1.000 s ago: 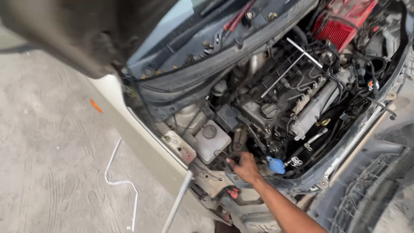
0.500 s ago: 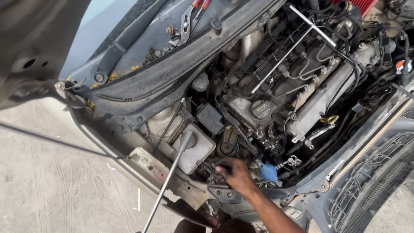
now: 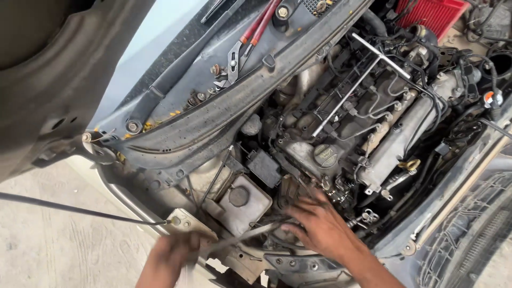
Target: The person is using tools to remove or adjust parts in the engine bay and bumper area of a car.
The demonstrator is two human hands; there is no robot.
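Note:
I look down into an open car engine bay. My right hand [image 3: 320, 226] reaches in at the front, fingers spread over the hoses and brackets below the oil filler cap [image 3: 325, 156]; its thumb lies next to the tip of a long metal rod [image 3: 245, 234]. My left hand [image 3: 170, 258], blurred by motion, is closed around the rod's other end at the bottom edge, just below the white reservoir tank [image 3: 240, 200]. The rod slants across the front crossmember between both hands.
A T-handle wrench [image 3: 368, 69] lies on top of the engine. Red-handled pliers [image 3: 250, 37] rest on the cowl panel [image 3: 213, 122]. A thin prop rod [image 3: 80, 210] crosses at left over concrete ground. A red air filter [image 3: 437, 13] sits top right, the raised hood [image 3: 48, 80] top left.
My left hand has come into view and taken the rod's lower end. The rod has swung from steep to nearly flat. My right hand has opened and now covers the blue cap.

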